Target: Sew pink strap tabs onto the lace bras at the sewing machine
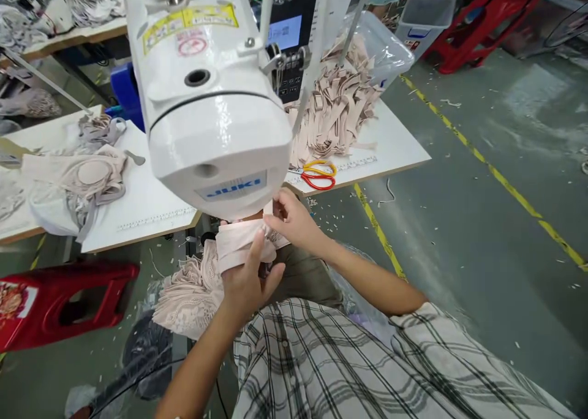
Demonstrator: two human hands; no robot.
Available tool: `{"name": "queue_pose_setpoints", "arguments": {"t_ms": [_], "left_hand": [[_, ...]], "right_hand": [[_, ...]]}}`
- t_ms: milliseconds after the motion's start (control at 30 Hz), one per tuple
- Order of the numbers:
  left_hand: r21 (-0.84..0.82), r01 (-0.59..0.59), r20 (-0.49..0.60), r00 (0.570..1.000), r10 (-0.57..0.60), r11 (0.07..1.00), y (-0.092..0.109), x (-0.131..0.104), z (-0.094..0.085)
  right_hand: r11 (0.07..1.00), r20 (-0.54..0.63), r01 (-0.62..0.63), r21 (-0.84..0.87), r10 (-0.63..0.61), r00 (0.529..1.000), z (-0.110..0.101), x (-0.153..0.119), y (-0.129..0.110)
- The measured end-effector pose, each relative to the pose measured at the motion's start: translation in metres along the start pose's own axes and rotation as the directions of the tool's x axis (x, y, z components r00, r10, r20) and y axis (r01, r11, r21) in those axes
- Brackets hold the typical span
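A pale pink garment piece (236, 241) with some lace lies under the white sewing machine head (220, 155). My left hand (245, 287) holds it from the near side, index finger stretched over the top and thumb apart; its other fingers are partly hidden by the fabric. Close by on the right, my right hand (294, 220) pinches a short pale pink strap (268, 208) at the garment's edge. The needle area is hidden behind the machine head.
Red-and-yellow-handled scissors (319, 175) and a heap of pale strips (340, 109) lie on the right tabletop. Lace-edged pieces (188, 293) hang below my left hand. More garments (94, 177) lie at left, above a red stool (68, 302).
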State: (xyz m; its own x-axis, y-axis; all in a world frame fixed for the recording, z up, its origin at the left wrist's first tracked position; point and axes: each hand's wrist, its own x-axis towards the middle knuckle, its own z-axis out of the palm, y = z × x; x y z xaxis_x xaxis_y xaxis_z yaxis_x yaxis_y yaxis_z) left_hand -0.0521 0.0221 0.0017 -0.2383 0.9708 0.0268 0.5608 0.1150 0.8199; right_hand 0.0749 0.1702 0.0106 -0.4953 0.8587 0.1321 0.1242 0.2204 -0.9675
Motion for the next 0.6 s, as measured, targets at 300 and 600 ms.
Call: {"name": "queue_pose_setpoints", "arguments": {"t_ms": [300,600], "left_hand": [[0.287,-0.076,0.023,0.997,0.072,0.955,0.0,0.008,-0.003],[0.37,-0.069,0.035,0.998,0.06,0.926,0.008,0.017,-0.015]], "right_hand": [[0.989,0.056,-0.048,0.139,0.041,0.998,-0.001,0.026,0.016],[0.973,0.095,0.205,-0.109,-0.195,0.976,-0.001,0.056,0.016]]}}
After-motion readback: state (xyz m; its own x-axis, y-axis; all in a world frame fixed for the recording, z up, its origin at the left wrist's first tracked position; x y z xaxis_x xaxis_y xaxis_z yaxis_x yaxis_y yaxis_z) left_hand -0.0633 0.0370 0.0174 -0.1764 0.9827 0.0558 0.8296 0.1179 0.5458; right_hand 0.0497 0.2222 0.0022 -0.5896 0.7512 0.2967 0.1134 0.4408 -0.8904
